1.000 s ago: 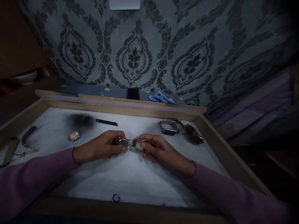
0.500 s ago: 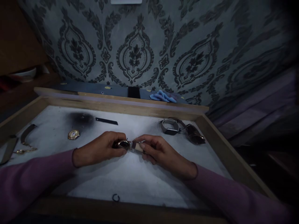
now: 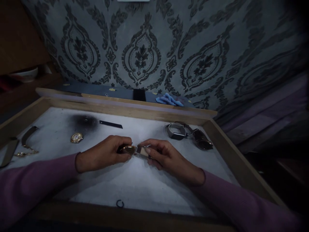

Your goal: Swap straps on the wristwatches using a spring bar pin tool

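My left hand (image 3: 109,150) is closed around a gold-rimmed watch (image 3: 129,149), gripping its case between thumb and fingers. Facing it, my right hand (image 3: 164,154) pinches a flat watch strap (image 3: 143,151), dark at the end and beige along the face. The strap's end lies right beside the watch's edge; whether they are joined, I cannot tell. A gold watch case (image 3: 76,138) without a strap lies left of my left hand. Beyond the hands is a dark flat strip (image 3: 111,124). A small black ring-like piece (image 3: 120,203) sits near the front edge.
A wooden-rimmed tray (image 3: 135,109) with a white base surrounds the work. At its right lie a square-framed watch (image 3: 176,130) and a dark watch (image 3: 202,140). Strap pieces (image 3: 29,135) and a gold chain (image 3: 25,154) lie left. A blue cloth (image 3: 169,99) rests behind the rim.
The watch in my left hand has tilted, its face now catching a golden glint. Both hands otherwise stay almost in place, and the view has shifted slightly.
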### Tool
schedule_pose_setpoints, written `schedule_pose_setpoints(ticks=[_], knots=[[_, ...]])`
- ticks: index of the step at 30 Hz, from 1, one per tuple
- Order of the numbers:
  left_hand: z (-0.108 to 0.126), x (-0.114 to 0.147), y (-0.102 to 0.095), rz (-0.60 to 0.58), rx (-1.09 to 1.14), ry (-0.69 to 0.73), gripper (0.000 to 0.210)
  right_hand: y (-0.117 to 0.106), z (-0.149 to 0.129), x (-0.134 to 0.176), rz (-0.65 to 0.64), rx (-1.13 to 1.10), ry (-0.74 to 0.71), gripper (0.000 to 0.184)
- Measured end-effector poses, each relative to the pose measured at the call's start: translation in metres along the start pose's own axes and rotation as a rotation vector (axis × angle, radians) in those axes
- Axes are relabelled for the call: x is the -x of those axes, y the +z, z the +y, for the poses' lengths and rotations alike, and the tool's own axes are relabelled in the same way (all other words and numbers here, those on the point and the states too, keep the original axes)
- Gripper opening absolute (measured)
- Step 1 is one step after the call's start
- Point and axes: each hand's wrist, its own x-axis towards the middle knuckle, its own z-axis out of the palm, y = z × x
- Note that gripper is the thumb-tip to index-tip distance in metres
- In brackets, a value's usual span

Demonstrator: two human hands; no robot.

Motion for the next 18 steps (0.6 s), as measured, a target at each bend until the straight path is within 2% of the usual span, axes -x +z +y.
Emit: schedule_pose_setpoints(ticks=[18], knots=[[0.0031,-0.0006,-0.0003,-0.003,-0.008,-0.009,0.009,0.0009,0.0017,-0.0001,-0.007,-0.001,-0.015,0.033]])
